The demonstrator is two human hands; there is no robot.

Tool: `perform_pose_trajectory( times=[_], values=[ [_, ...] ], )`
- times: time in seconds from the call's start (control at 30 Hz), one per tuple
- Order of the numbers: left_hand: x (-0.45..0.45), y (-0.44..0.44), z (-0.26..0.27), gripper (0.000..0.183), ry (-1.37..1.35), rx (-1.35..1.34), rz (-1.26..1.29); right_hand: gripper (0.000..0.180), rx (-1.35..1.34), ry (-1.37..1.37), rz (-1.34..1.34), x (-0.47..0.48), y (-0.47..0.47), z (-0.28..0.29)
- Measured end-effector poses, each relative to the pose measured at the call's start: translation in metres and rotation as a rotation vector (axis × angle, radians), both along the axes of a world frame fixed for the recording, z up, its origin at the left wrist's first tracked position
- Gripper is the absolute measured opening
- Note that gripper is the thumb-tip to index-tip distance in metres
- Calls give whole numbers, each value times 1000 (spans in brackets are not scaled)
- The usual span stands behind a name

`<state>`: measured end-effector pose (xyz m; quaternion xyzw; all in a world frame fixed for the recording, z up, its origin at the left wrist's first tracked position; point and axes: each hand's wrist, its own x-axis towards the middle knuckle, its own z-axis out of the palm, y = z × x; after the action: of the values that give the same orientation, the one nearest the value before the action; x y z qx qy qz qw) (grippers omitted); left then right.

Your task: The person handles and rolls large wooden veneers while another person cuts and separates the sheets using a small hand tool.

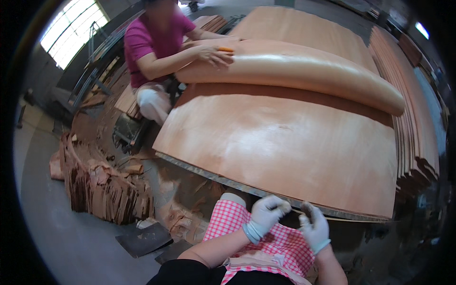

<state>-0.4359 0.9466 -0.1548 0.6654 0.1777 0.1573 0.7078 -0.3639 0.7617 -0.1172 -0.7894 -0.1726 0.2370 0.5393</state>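
Observation:
My left hand [265, 217], in a white work glove, pinches one end of a thin light strip [298, 211], perhaps wood veneer. At the strip's other end are the curled fingers of my right hand [315, 225], whose glove has dark, dirty fingertips. Both hands are above my lap, just off the near edge of a broad wood veneer sheet [270, 142]. Across the far part of that sheet, a large veneer sheet is folded over into a thick roll [295, 69].
At the far left a co-worker [153, 46] leans on the roll, an orange object [225, 49] by one hand. A bundle of veneer scraps [103, 188] stands on the floor at left. Stacked veneer sheets [406, 107] flank the right side. A red-checked apron [228, 217] covers my lap.

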Motion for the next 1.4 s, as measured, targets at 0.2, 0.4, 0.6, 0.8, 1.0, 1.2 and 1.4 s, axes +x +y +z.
perform_pose_trajectory(
  times=[0.2,0.4,0.6,0.8,1.0,1.2,1.4],
  values=[
    [-36,216,-42,6,227,21,628,20,-474,-212,51,63,-55,-24],
    [-108,413,-83,19,384,463,969,20,-596,-245,-67,98,-93,-53],
    [-106,437,-81,25,513,532,909,32,-818,-298,15,96,-61,-41],
    [-96,443,-107,32,656,524,809,36,-831,-230,-2,96,-47,-48],
    [-105,454,-107,31,637,701,697,40,-912,-9,27,108,-26,-42],
    [-125,489,-127,58,724,712,797,49,-998,-28,76,125,-24,-64],
    [-44,352,-62,57,665,1002,1062,47,-970,46,31,115,-48,-56]
  ],
)
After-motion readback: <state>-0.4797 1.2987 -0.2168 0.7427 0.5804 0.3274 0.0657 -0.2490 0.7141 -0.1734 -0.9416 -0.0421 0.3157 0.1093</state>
